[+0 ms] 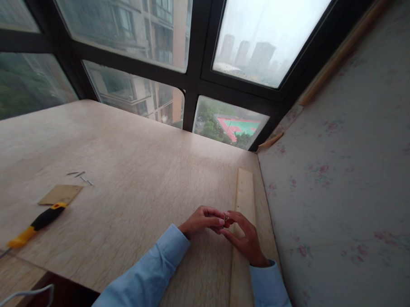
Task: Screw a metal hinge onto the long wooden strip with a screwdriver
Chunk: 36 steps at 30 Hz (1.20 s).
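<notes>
My left hand (205, 223) and my right hand (244, 234) meet in front of me, their fingertips pinched around a small shiny metal piece (225, 219). Fingers cover most of that piece, so its exact kind is unclear. Below and behind my right hand, a long pale wooden board (246, 189) lies flat along the wall side of the table, with a small dark hole in its face. My left hand is just to the left of this board, above the marbled tabletop (139, 182).
Off to the left lies a yellow and black screwdriver (40, 223), its handle against a thin tan plate (58, 195). Several screws (80, 177) are scattered beyond it. A white cable (29, 293) loops at the lower left. Windows close off the far side; a papered wall (333, 177) rises right.
</notes>
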Available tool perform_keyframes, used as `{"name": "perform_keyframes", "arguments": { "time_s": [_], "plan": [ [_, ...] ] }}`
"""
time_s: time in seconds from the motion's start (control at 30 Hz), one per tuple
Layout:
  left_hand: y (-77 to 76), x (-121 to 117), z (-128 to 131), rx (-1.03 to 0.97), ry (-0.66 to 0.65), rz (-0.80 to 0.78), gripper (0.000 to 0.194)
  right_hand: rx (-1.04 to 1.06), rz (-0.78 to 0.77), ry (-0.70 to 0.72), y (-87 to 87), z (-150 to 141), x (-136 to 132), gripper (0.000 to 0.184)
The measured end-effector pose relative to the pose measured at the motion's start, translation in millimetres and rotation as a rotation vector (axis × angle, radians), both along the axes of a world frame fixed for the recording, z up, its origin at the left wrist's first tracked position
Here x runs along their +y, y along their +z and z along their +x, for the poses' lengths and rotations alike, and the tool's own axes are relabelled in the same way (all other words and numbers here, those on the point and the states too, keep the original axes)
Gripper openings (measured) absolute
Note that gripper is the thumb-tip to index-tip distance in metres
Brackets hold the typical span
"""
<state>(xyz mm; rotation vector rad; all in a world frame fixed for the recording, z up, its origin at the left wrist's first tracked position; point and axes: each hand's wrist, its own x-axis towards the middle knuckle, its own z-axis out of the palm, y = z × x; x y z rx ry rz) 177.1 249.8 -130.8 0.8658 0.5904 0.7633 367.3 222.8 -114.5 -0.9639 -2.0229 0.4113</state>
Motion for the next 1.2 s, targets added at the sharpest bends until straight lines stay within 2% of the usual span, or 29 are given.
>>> {"name": "perform_keyframes", "arguments": {
  "time_s": [0.57, 1.2],
  "plan": [
    [0.3, -0.4, 1.1, 0.028, 0.047, -0.019, 0.039, 0.061, -0.055, 0.055, -0.7, -0.3, -0.3, 0.044],
    [-2.6, -0.8, 2.4, -0.004, 0.026, -0.013, 0.039, 0.080, -0.091, 0.063, 0.9, 0.1, 0.1, 0.042]
  ]
}}
